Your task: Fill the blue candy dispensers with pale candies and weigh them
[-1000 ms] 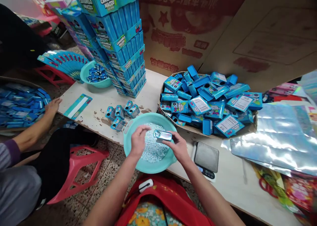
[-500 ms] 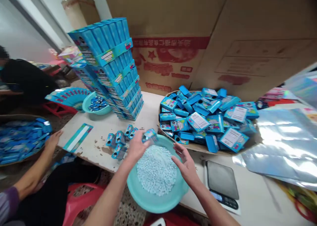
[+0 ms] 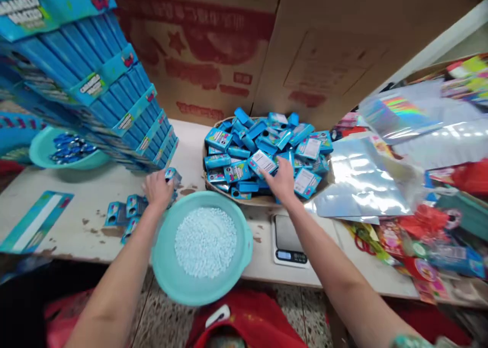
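My left hand is closed on a small blue candy box left of the turquoise basin, just above the table. Beside it stand several similar boxes with dark round holes in their ends, partly hidden by my left hand and forearm. White pellet-like candies fill the middle of the turquoise basin. My right hand reaches into a cut-down carton heaped with blue boxes. Its thumb and fingers grip a blue box with a white label; the fingertips are partly hidden.
Stacked display trays of blue boxes rise at the left, by a bowl of wrapped pieces and a flat printed card. Right of the basin lies a digital scale. Silvery sheets and colourful packaging cover the right side.
My view has swung right and closer. My left hand has carried its box from over the basin to the standing boxes. My right hand has moved from the basin's rim into the carton.
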